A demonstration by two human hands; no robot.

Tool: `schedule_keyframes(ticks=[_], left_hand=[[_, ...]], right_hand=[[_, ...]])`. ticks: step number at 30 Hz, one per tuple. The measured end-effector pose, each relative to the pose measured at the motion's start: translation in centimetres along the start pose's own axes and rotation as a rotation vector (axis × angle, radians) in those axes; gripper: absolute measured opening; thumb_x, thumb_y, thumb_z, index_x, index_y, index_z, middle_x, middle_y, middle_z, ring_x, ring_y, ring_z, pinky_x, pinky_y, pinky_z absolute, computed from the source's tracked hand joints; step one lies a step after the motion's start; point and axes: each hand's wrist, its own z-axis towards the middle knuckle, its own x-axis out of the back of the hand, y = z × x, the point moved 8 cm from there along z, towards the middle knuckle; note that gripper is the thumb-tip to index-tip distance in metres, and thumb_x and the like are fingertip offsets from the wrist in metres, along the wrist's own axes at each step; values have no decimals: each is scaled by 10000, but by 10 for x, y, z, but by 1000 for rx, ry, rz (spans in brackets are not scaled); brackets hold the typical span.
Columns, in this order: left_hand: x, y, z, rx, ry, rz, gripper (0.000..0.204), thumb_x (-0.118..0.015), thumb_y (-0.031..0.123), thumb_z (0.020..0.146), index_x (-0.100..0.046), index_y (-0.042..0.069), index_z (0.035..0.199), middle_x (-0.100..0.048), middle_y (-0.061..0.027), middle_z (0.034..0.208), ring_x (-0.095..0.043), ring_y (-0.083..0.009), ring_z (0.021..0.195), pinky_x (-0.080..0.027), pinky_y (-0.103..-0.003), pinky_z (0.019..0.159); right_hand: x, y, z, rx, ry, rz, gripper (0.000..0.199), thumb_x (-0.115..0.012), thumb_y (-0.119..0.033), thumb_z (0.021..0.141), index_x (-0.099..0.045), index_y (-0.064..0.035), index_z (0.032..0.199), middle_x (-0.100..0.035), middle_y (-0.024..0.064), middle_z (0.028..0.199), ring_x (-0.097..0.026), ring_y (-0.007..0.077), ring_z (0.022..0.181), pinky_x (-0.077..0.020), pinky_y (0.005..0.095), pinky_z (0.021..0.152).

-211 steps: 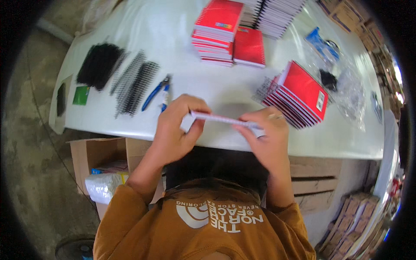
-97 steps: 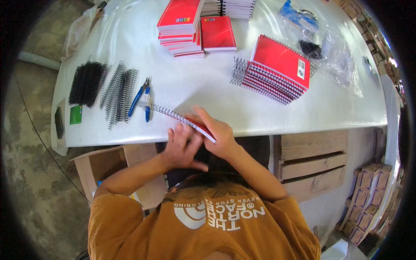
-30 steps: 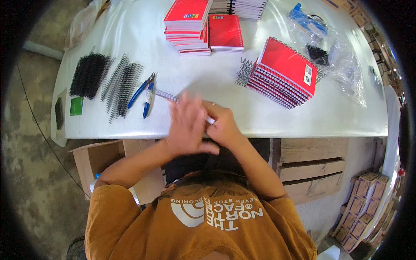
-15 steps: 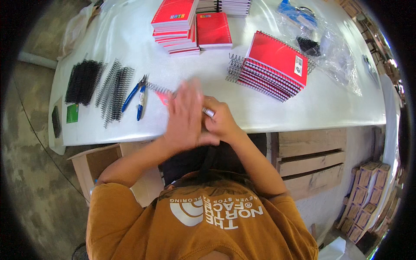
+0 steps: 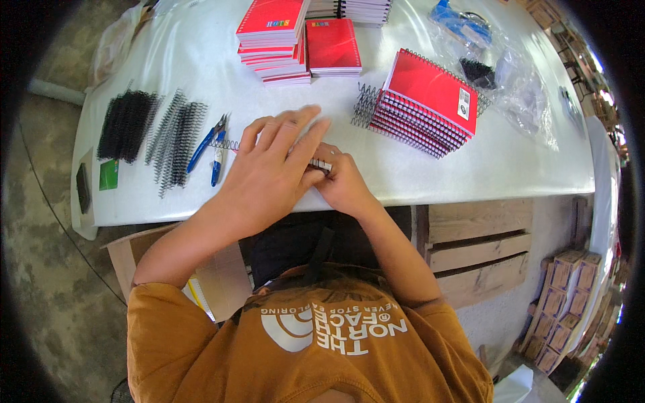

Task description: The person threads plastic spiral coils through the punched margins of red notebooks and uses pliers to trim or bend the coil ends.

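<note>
My right hand point(image 5: 344, 183) is closed around a small notebook point(image 5: 322, 165); only its page edge, with binding rings, shows between my hands. Over the notebook lies my left hand point(image 5: 269, 158), its fingers stretched and apart, covering most of it. A dark spiral coil point(image 5: 230, 144) sticks out to the left from under my left hand. Just beyond its end, blue-handled cutting pliers point(image 5: 216, 161) rest on the table. Farther left are a bundle of loose spiral coils point(image 5: 176, 141) and a denser black bundle of coils point(image 5: 126, 127).
Red notebooks point(image 5: 272, 50) are stacked at the back, beside a shorter red pile point(image 5: 334, 47). To the right stands a stack of spiral-bound red notebooks point(image 5: 430, 94). Clear plastic bags point(image 5: 521, 94) lie beyond it. A green card point(image 5: 109, 174) sits near the table's left edge.
My left hand has tilted over and come down across the notebook, its fingers spreading. The projecting coil now reaches the pliers less visibly exposed. My right hand stays almost in place.
</note>
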Motion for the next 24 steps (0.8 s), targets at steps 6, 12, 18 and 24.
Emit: schedule_keyframes(ticks=[6,12,18,24], left_hand=[[2,-3,14,29,-40,-69,296,-670,183,721,-587,117,997,-574,-65,932,-540,-238,926,-353,-395,857],[-1,-3,18,39,-11,-50,196,-668,198,726,-617,130,903,-584,-24,829,-559,-204,841,-355,-381,855],[-10,-6,15,-29,-114,-113,203,-671,199,726,-621,144,915,-590,-21,840,-557,-203,829,-354,-371,846],[-10,-7,17,5,-152,-194,184,-656,189,744,-618,135,916,-596,-19,870,-558,-201,844,-352,-366,830]], right_hand=[[-2,-1,2,6,-4,-46,279,-628,-124,750,-608,-60,1020,-624,141,1014,-545,354,996,-374,420,948],[-2,3,2,-89,-23,-16,278,-622,-141,751,-609,-77,1021,-620,142,999,-539,333,1008,-383,415,925],[-5,11,-1,-9,3,-71,276,-617,-141,738,-620,-83,1008,-619,143,981,-534,333,1003,-400,407,904],[-3,9,1,-70,-8,73,274,-621,-146,739,-613,-69,1002,-618,144,982,-531,330,1000,-404,405,902]])
